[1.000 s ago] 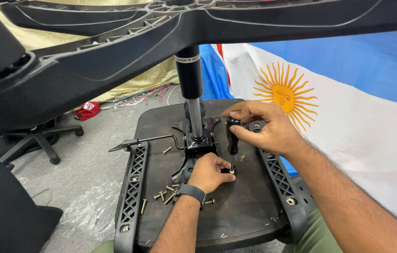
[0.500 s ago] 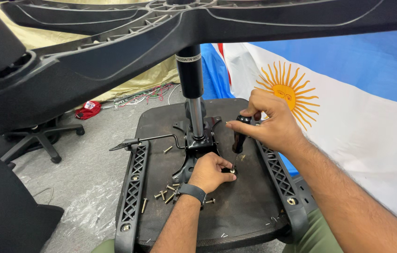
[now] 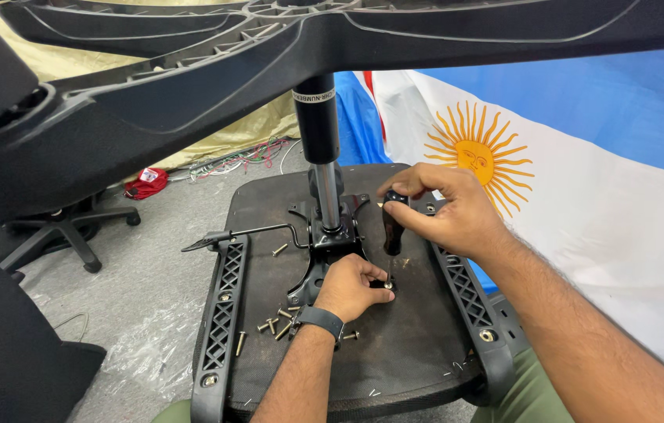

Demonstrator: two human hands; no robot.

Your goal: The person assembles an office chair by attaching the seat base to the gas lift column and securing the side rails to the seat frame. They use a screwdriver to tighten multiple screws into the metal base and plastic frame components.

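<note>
An upturned office chair seat [image 3: 410, 352] lies in front of me, its black metal mechanism plate [image 3: 330, 244] and chrome gas cylinder [image 3: 326, 188] rising to the star base [image 3: 285, 55] overhead. My right hand [image 3: 445, 211] grips a dark-handled screwdriver [image 3: 391, 227], held upright with its tip down at the plate's right corner. My left hand [image 3: 357, 283], a black band on its wrist, pinches a screw under that tip. Several loose screws [image 3: 273, 323] lie on the seat to the left.
Black armrest brackets [image 3: 222, 313] run along both seat edges, and a lever [image 3: 242, 233] sticks out left. A blue and white flag with a sun [image 3: 582, 188] hangs at right. Another chair's base [image 3: 54, 235], cables [image 3: 238, 157] and plastic sheet lie on the grey floor.
My right hand has turned the screwdriver from tilted to upright and brought its tip down to the screw at my left fingers. The left hand has stayed put.
</note>
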